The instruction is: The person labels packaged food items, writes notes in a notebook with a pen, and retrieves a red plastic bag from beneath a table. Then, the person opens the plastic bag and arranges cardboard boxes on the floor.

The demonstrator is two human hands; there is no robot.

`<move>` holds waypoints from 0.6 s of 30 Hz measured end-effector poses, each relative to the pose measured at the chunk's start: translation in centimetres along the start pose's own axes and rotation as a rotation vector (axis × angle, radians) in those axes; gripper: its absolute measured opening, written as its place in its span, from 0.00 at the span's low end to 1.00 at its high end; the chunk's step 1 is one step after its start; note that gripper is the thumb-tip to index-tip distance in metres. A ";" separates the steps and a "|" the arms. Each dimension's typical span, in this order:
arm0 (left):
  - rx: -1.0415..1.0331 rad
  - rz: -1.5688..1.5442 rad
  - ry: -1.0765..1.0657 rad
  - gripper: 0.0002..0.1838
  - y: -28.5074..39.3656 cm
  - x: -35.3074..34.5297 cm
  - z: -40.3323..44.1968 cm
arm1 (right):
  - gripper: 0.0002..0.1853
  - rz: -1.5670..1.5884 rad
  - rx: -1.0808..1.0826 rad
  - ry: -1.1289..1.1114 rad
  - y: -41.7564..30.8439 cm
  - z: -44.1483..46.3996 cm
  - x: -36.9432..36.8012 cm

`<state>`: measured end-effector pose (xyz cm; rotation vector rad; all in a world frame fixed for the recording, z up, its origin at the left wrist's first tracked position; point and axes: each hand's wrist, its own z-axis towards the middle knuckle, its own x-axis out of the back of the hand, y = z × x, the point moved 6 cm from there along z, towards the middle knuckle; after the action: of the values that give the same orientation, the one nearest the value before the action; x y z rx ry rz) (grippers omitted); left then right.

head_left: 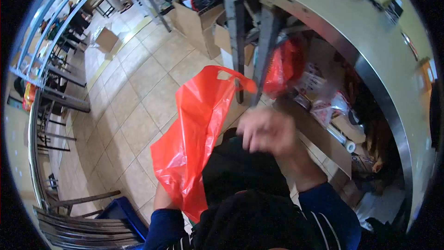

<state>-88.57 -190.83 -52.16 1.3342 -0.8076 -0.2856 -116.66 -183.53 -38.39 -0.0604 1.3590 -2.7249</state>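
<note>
A red plastic carrier bag with a cut-out handle stands up in front of me, its handle end toward the table. My left forearm passes behind or into the bag, which hides my left hand and its fingers. To the right of the bag, apart from it, my right hand is raised over my lap. Motion blurs it, but the fingers look curled inward. Whether anything small is between them I cannot make out.
A metal-edged table curves along my right, over a lower shelf holding another red bag and wrapped items. Cardboard boxes stand by the table legs. A small carton lies farther off on the tiled floor. A blue bin sits at lower left.
</note>
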 end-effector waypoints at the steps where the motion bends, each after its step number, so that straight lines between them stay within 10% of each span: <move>1: 0.018 -0.039 0.017 0.20 0.1 1.1 0.7 | 0.19 -0.310 -0.011 0.150 0.1 1.2 1.8; 2: 0.046 -0.080 0.030 0.20 0.2 1.9 1.6 | 0.25 -0.513 -0.212 0.216 1.6 1.7 2.9; 6: 0.111 -0.222 0.081 0.20 1.0 3.1 1.3 | 0.21 -1.031 0.160 0.061 2.9 7.0 -0.1; 10: 0.151 -0.353 0.113 0.19 2.8 3.3 0.8 | 0.10 -0.824 0.184 -0.186 8.0 7.7 -0.3; 12: 0.166 -0.424 0.125 0.19 3.2 3.3 2.0 | 0.02 -0.416 -0.368 -0.097 10.3 6.7 0.6; 18: 0.190 -0.664 0.159 0.18 4.4 4.4 1.1 | 0.04 -0.428 -0.237 -0.154 9.3 6.0 -1.8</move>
<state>-87.31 -193.29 -46.43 1.7592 -0.2397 -0.6240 -113.82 -193.64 -42.23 -0.6336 1.7867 -2.7790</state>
